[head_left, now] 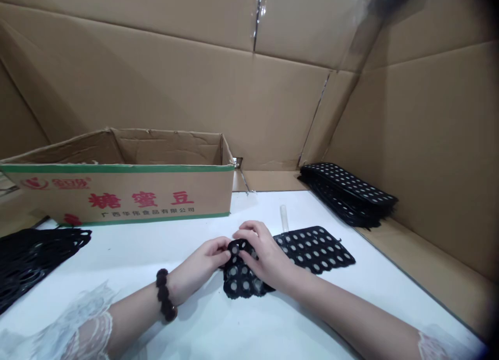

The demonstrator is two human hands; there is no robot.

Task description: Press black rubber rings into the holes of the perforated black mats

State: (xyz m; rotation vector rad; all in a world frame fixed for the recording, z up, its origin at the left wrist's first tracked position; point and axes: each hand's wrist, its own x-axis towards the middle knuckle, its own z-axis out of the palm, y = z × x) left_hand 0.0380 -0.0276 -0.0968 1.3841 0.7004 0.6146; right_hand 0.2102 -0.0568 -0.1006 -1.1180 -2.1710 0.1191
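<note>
A black sheet dotted with rows of pale round spots (315,248) lies on the white table, its left part bent up under my hands. My left hand (210,256) pinches the raised left edge between thumb and fingers. Over the same part curls my right hand (268,256), with thumb and fingertips closed on the sheet and hiding some of its middle. Just behind the sheet, a short whitish translucent tube (284,218) touches or nearly touches its back edge.
An open cardboard box (156,194) with red lettering stands at the back left. Similar dotted black sheets form a stack (346,191) at the back right. Black holed material (35,261) lies at the left. Tall cardboard walls (195,84) enclose the white table (175,339).
</note>
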